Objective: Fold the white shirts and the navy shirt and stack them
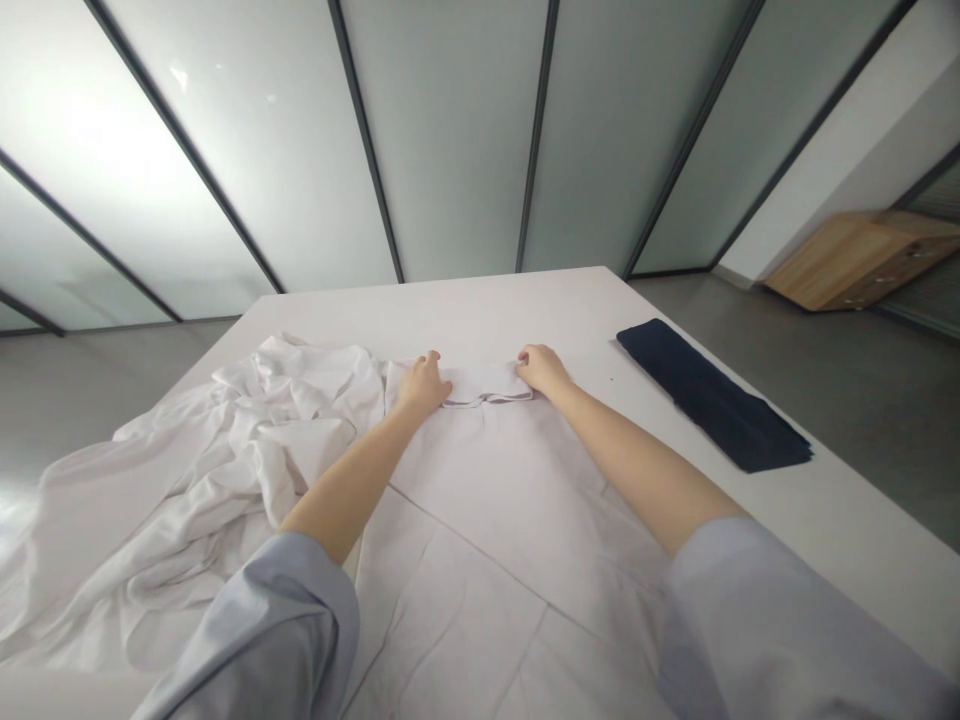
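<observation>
A pale, nearly white garment [480,500] lies spread out flat in front of me, with long creases and seam lines. At its far end is a waistband-like band [484,383], whose edge gapes slightly in the middle. My left hand [425,385] is closed on the left part of this band, thumb pointing inward. On the band's right end, my right hand [543,370] pinches the cloth between thumb and fingers. Cloth partly hides the fingertips of both hands.
Left of the garment lies a crumpled heap of white cloth [300,420], hanging toward the table's left edge. A folded dark navy cloth [709,395] rests near the right edge of the white table [525,300]. Frosted glass panels [450,130] stand behind; a wooden cabinet [855,255] is far right.
</observation>
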### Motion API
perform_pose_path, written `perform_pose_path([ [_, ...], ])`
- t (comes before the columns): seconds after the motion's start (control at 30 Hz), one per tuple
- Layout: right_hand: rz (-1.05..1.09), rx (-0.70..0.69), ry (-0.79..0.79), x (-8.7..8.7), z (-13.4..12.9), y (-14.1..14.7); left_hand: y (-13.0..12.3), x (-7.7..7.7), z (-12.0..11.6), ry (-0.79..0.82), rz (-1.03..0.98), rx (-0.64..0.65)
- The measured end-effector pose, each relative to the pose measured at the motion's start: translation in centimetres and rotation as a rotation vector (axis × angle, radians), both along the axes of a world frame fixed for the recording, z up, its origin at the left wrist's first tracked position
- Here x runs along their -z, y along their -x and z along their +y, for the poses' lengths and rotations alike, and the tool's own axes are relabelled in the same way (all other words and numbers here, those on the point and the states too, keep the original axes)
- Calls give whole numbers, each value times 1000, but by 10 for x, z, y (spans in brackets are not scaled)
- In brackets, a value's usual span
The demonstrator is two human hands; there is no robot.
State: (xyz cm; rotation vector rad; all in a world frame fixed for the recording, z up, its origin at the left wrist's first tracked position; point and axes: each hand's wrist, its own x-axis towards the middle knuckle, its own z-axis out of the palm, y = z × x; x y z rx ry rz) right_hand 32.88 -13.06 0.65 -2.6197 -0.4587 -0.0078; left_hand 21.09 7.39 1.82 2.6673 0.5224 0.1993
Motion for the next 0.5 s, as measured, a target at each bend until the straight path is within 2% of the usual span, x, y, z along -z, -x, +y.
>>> perform_pose_path([
  [0.03, -75, -26, 57, -3, 0, 3, 3, -2, -4, -124, -38, 31],
  [0.1, -199, -103, 115, -7, 3, 11, 8, -3, -13, -264, -113, 114],
  [0.17, -256, -226, 146, -8, 7, 19, 9, 0, -21, -310, -124, 206],
  [0.27, -193, -340, 239, 1, 11, 28, 5, 15, -26, -292, 40, 262],
  [0.37, -64, -294, 334, 14, 8, 33, 4, 29, -23, -259, 177, 236],
  [0.5, -45, -251, 346, 22, 2, 33, 6, 33, -18, -262, 180, 187],
])
